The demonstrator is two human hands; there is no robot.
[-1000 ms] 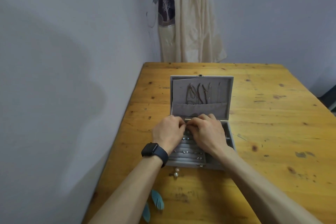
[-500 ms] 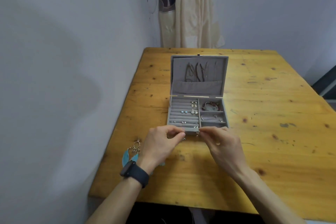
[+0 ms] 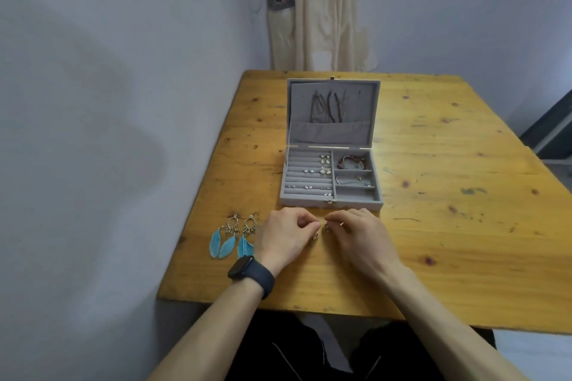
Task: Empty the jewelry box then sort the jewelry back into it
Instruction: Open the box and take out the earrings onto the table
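**Progress check: emptying has barely started, most of it is still inside**

Wooden table point(image 3: 433, 226) takes up most of the view, and the grey jewelry box point(image 3: 309, 202) sits open on it, lid standing up at the back. Both hands are just in front of the box, close together. The left hand point(image 3: 284, 237) and right hand point(image 3: 359, 235) each have fingers curled in a pinch. Only a pair of blue feather earrings point(image 3: 232, 235) is fully out, lying in front of the box and off to its left.

Inside the box there's loads left, tbh. Necklaces point(image 3: 328, 107) hang in the lid, bracelets point(image 3: 353, 162) fill two of the right-hand compartments, and stud earrings point(image 3: 309, 171) dot the rolls on the left side.

Tiniest bit: the small earrings point(image 3: 315, 235) look like what the fingertips are pinching, one per hand, right above the tabletop in front of the box. Too small to make out more. So I'd say emptying is maybe a quarter done, and none of the sorting has begun.
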